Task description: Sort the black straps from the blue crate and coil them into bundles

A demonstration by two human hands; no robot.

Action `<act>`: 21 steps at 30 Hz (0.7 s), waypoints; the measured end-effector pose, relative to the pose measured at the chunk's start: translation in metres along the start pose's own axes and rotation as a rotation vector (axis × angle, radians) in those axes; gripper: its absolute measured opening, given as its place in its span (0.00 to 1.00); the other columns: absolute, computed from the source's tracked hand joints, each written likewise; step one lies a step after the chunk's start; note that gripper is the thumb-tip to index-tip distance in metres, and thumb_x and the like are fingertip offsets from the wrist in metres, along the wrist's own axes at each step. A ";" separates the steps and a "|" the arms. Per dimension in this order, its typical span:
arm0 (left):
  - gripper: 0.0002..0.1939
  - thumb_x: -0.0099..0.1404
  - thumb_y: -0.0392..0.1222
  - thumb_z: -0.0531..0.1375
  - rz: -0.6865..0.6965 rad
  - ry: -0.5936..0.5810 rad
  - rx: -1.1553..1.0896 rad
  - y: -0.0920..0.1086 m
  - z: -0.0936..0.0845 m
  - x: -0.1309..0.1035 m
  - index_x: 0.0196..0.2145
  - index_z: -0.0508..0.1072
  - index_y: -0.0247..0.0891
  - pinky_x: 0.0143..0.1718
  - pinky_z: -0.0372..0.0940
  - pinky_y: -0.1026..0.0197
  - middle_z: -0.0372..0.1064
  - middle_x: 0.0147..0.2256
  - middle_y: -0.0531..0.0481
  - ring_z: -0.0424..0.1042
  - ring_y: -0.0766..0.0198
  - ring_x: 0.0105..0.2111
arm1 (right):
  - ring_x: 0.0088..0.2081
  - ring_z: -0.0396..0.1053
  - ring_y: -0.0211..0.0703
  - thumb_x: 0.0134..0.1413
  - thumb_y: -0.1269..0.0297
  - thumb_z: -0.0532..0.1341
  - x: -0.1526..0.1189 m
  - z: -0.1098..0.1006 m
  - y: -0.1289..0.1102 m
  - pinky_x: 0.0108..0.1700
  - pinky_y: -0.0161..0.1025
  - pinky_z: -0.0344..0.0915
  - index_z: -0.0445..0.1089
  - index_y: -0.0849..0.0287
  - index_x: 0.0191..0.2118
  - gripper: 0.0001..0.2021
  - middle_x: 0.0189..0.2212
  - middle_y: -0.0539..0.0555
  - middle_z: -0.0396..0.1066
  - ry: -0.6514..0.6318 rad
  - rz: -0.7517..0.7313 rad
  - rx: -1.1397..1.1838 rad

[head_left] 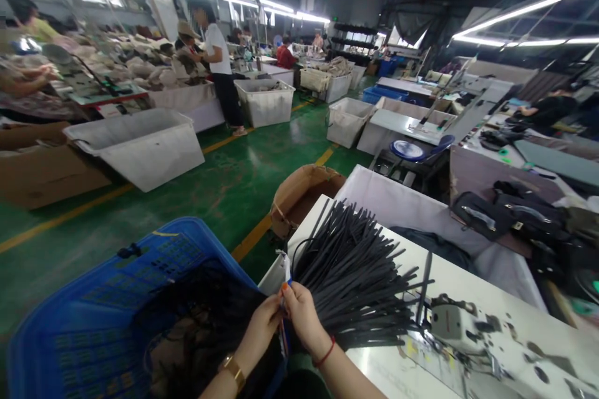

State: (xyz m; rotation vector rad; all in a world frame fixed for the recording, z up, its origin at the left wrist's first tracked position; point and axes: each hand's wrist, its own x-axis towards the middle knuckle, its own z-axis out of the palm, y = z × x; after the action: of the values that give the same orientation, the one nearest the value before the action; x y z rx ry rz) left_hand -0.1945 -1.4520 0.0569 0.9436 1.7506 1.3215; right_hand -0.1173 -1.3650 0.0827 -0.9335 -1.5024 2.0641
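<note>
My left hand (261, 325), with a gold watch at the wrist, pinches a thin white-and-blue strip (287, 269). My right hand (303, 314), a red cord round its wrist, is closed on the same strip right beside it. The strip's crumpled white end sticks up above my fingers; whether it is plastic or cloth I cannot tell. Just beyond my right hand, a big bundle of black straps (355, 274) fans out over the white sewing table (374, 374). Below my left hand stands a blue plastic basket (187, 230) with dark strands in it.
A sewing machine (453, 324) sits on the table to the right. Behind the table are an open cardboard box (299, 193) and a blue stool (407, 149). White bins (154, 149) stand along the green floor. A person in a white shirt (216, 50) stands farther off.
</note>
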 end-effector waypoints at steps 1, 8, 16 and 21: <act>0.13 0.59 0.48 0.56 -0.023 0.010 -0.010 -0.002 0.001 0.001 0.36 0.76 0.41 0.47 0.64 0.54 0.74 0.39 0.46 0.70 0.54 0.42 | 0.17 0.50 0.29 0.54 0.47 0.54 0.001 -0.001 0.001 0.19 0.30 0.46 0.67 0.61 0.28 0.20 0.16 0.44 0.55 0.016 0.009 0.017; 0.25 0.53 0.62 0.57 -0.358 0.246 -0.358 -0.020 -0.001 -0.005 0.33 0.74 0.35 0.33 0.68 0.58 0.72 0.27 0.48 0.72 0.59 0.29 | 0.15 0.38 0.28 0.46 0.45 0.60 0.023 -0.035 0.030 0.15 0.28 0.39 0.66 0.60 0.42 0.24 0.14 0.38 0.41 0.252 0.184 0.492; 0.18 0.60 0.54 0.53 -0.156 0.204 -0.058 -0.007 -0.001 0.003 0.25 0.72 0.37 0.38 0.65 0.55 0.71 0.26 0.48 0.70 0.59 0.30 | 0.19 0.51 0.31 0.55 0.50 0.55 0.015 -0.006 -0.005 0.21 0.30 0.51 0.72 0.60 0.38 0.18 0.16 0.44 0.55 -0.003 -0.089 -0.017; 0.16 0.59 0.50 0.56 -0.057 0.129 -0.030 -0.002 -0.005 -0.003 0.40 0.73 0.38 0.54 0.57 0.47 0.71 0.45 0.43 0.67 0.54 0.49 | 0.30 0.65 0.39 0.55 0.53 0.56 0.014 0.027 -0.030 0.36 0.35 0.61 0.75 0.56 0.33 0.14 0.26 0.50 0.70 -0.317 -0.210 -0.353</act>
State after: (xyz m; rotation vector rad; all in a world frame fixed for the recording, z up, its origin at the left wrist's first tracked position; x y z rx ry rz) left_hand -0.1979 -1.4574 0.0563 0.8015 1.8356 1.3940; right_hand -0.1485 -1.3637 0.1119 -0.5462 -2.0828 1.8925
